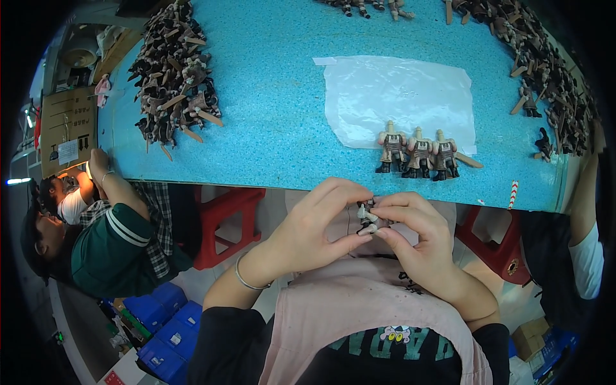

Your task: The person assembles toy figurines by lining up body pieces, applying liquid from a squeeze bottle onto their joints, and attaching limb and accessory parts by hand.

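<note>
Between the fingertips of both my hands is a small figurine [367, 217], pale and dark in colour, partly hidden by the fingers. My left hand [324, 217] pinches it from the left, a thin bracelet on that wrist. From the other side my right hand [414, 230] grips it with thumb and fingers. Both hands are above my lap, just in front of the table edge. Beyond them on the blue table [276, 128], three similar headless figurines [419, 154] lie side by side at the lower edge of a clear plastic sheet [398, 96].
Piles of figurines with flat wooden sticks lie at the left [173, 77] and right [558, 83] of the table. Co-workers sit at the left [115, 244] and right [581, 256]. Red stools [224, 224] and blue bins [173, 333] stand below table level.
</note>
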A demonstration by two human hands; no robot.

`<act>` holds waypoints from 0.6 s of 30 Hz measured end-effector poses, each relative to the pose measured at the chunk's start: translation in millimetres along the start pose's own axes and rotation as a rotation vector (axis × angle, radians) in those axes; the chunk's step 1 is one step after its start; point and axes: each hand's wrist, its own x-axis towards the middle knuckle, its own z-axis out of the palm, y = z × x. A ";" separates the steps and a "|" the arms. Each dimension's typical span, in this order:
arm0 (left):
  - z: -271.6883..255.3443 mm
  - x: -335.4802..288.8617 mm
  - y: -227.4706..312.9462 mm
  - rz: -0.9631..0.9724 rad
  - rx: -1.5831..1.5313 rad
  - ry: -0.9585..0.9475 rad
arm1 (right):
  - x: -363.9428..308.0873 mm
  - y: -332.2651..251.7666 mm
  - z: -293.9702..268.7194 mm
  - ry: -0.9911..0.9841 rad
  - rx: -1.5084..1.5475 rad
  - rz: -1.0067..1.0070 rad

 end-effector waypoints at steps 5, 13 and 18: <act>-0.5 0.5 0.8 -0.003 -0.003 -0.005 | 1.0 0.9 -0.6 0.000 0.008 -0.003; -1.7 1.1 0.2 -0.005 -0.020 -0.011 | -0.5 5.1 -0.7 -0.005 0.070 0.019; 0.6 0.3 2.6 -0.031 -0.019 0.000 | -0.9 6.4 2.4 0.018 0.078 0.028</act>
